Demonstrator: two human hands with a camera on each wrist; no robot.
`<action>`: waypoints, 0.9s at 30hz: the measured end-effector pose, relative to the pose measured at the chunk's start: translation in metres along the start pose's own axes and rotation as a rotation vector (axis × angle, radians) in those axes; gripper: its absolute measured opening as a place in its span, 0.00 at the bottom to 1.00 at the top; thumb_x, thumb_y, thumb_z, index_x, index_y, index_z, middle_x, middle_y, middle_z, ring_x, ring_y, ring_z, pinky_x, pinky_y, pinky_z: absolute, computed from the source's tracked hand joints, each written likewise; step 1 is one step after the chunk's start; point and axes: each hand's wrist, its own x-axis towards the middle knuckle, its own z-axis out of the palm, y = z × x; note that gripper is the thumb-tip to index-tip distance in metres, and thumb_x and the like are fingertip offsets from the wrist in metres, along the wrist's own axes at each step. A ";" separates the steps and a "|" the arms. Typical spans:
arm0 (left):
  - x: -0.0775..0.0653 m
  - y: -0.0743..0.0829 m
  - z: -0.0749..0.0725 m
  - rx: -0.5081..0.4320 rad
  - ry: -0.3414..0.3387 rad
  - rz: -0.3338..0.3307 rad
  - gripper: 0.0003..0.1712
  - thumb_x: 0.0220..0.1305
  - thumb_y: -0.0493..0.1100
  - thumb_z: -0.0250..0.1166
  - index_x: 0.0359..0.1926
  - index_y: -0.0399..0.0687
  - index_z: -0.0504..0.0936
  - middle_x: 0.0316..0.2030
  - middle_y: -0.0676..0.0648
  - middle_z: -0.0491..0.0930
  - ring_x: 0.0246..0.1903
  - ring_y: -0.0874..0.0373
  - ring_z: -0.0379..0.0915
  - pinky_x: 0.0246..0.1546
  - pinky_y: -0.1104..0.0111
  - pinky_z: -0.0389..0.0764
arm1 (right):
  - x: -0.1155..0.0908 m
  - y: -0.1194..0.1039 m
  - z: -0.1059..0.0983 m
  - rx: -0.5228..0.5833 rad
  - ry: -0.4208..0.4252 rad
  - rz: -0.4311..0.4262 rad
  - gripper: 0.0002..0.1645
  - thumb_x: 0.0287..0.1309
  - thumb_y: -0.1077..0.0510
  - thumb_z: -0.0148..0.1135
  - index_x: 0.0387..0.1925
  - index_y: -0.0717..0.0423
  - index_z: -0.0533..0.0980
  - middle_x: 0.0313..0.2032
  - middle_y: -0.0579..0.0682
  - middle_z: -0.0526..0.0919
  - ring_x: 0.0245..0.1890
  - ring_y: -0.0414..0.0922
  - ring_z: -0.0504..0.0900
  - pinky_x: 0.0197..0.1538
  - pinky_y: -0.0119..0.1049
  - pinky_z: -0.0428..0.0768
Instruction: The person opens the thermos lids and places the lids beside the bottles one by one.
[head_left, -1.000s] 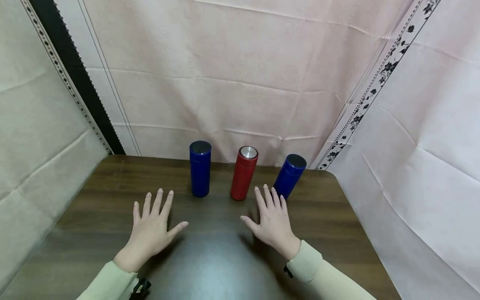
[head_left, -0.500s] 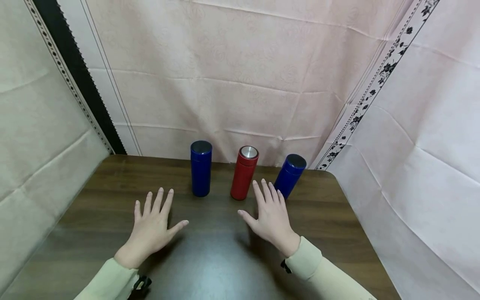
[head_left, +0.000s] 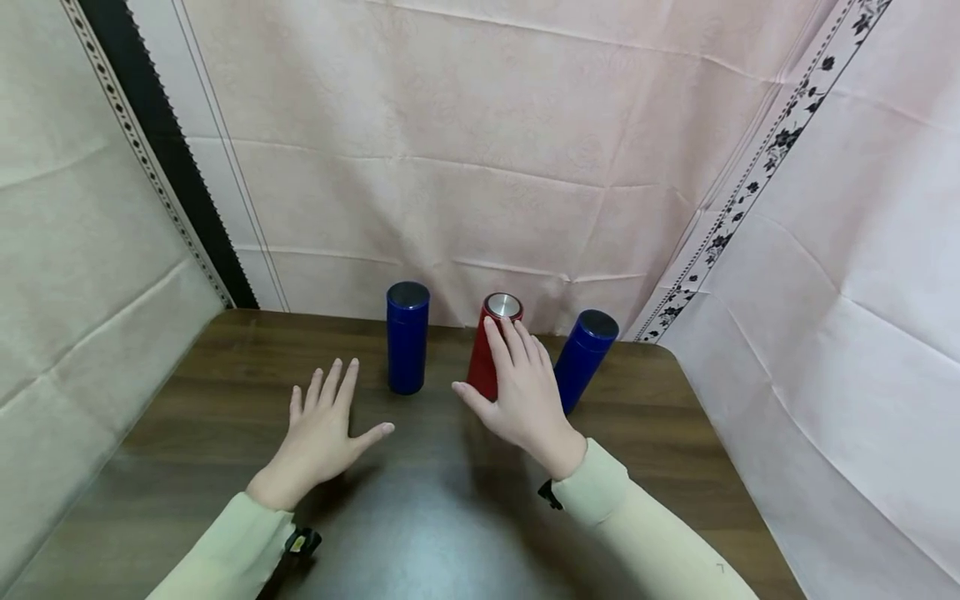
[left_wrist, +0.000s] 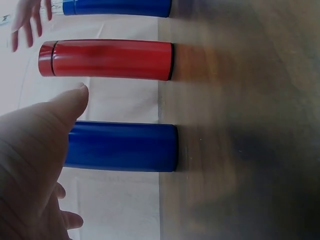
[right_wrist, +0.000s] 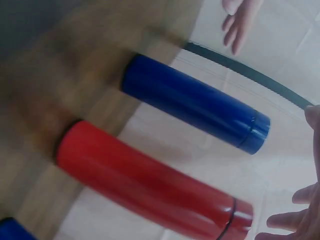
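Three thermos flasks stand upright in a row: a blue flask [head_left: 407,342] on the left, a red flask [head_left: 482,358] with a silver-topped lid in the middle, and another blue flask [head_left: 581,358] on the right. My right hand [head_left: 523,400], fingers extended and thumb spread, is in front of the red flask and hides part of it. In the right wrist view a gap shows between its fingertips [right_wrist: 285,220] and the red flask [right_wrist: 150,180]. My left hand [head_left: 318,442] hovers over the table with fingers spread, left of the left blue flask, holding nothing.
The flasks stand on a dark wooden table [head_left: 420,517] towards its back edge. Pale cloth [head_left: 450,167] hangs behind the table and along both sides. Black bands [head_left: 300,542] are on the wrists, at the light green sleeves [head_left: 232,550].
My right hand has moved forward and left, from before the right blue flask to before the red one. My left hand has shifted slightly forward and right. The flasks still stand in place.
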 end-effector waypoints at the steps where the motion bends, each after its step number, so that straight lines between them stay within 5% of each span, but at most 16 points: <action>1: 0.002 0.001 0.000 -0.006 0.003 0.000 0.65 0.52 0.82 0.50 0.76 0.55 0.30 0.75 0.38 0.34 0.71 0.33 0.28 0.63 0.34 0.29 | 0.004 -0.002 -0.001 0.009 0.011 -0.016 0.55 0.56 0.24 0.49 0.75 0.48 0.50 0.69 0.56 0.61 0.70 0.56 0.56 0.68 0.55 0.57; 11: 0.021 0.008 -0.001 -0.137 0.016 0.008 0.67 0.51 0.78 0.59 0.76 0.56 0.31 0.75 0.38 0.37 0.71 0.34 0.33 0.64 0.35 0.32 | 0.039 -0.028 -0.002 0.195 0.036 -0.100 0.52 0.60 0.29 0.52 0.75 0.51 0.50 0.71 0.52 0.58 0.70 0.48 0.57 0.69 0.50 0.57; 20: 0.037 0.012 0.002 -0.238 0.018 -0.004 0.67 0.50 0.78 0.59 0.76 0.57 0.33 0.75 0.39 0.39 0.72 0.35 0.36 0.63 0.34 0.38 | 0.060 -0.044 0.006 0.426 -0.086 0.057 0.50 0.59 0.27 0.50 0.75 0.43 0.50 0.71 0.42 0.57 0.69 0.39 0.57 0.67 0.44 0.61; 27: 0.048 0.016 0.004 -0.276 0.017 -0.020 0.66 0.50 0.78 0.59 0.77 0.54 0.34 0.74 0.38 0.41 0.71 0.36 0.38 0.63 0.34 0.43 | 0.076 -0.051 0.018 0.640 -0.133 0.225 0.51 0.54 0.29 0.60 0.73 0.39 0.52 0.69 0.40 0.61 0.64 0.39 0.65 0.61 0.45 0.71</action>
